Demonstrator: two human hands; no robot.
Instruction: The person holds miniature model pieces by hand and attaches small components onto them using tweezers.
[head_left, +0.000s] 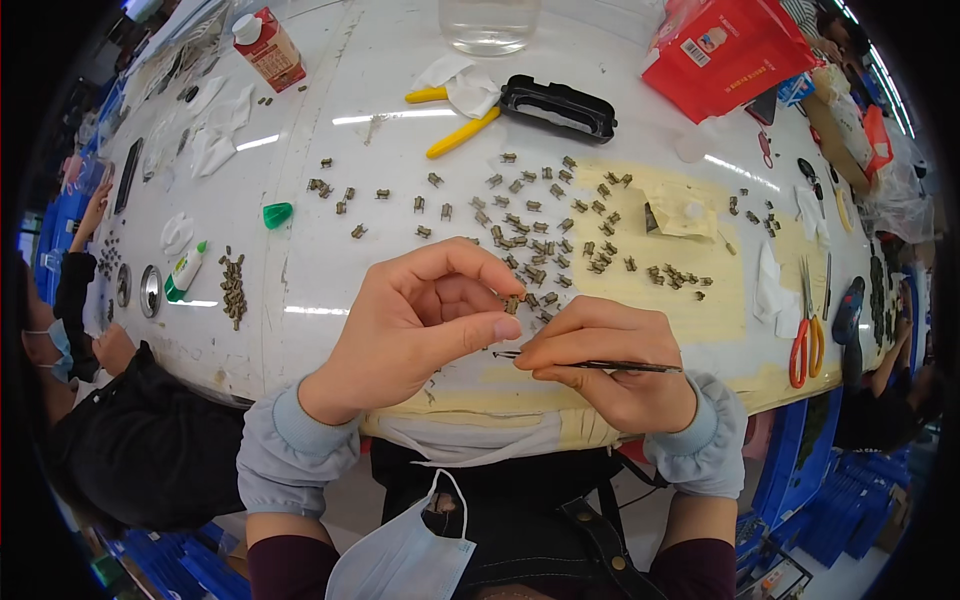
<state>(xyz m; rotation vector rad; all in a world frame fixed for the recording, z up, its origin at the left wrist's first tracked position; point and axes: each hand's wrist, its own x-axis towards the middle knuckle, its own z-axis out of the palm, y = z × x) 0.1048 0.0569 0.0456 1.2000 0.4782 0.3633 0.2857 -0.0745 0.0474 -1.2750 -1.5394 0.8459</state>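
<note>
Between the thumb and forefinger of my left hand (pixel 415 315) is a small brass-coloured metal part (pixel 513 303), partly hidden by the fingertips. My right hand (pixel 610 360) grips thin dark tweezers (pixel 625 366) like a pen. Their pointed tip shows just below my left thumb, apart from the small part. Many similar small metal parts (pixel 535 272) lie scattered on the white table (pixel 330 250) beyond my hands. Some of them rest on yellowish tape or paper (pixel 690 330) on the right.
Yellow-handled pliers (pixel 465 132) lie by a black tray (pixel 558 108). Red- and orange-handled scissors (pixel 805 335) are on the right, a red bag (pixel 725 55) behind. At left are a glue bottle (pixel 186 271), a pile of parts (pixel 232 290) and a carton (pixel 268 50). Co-workers sit on both sides.
</note>
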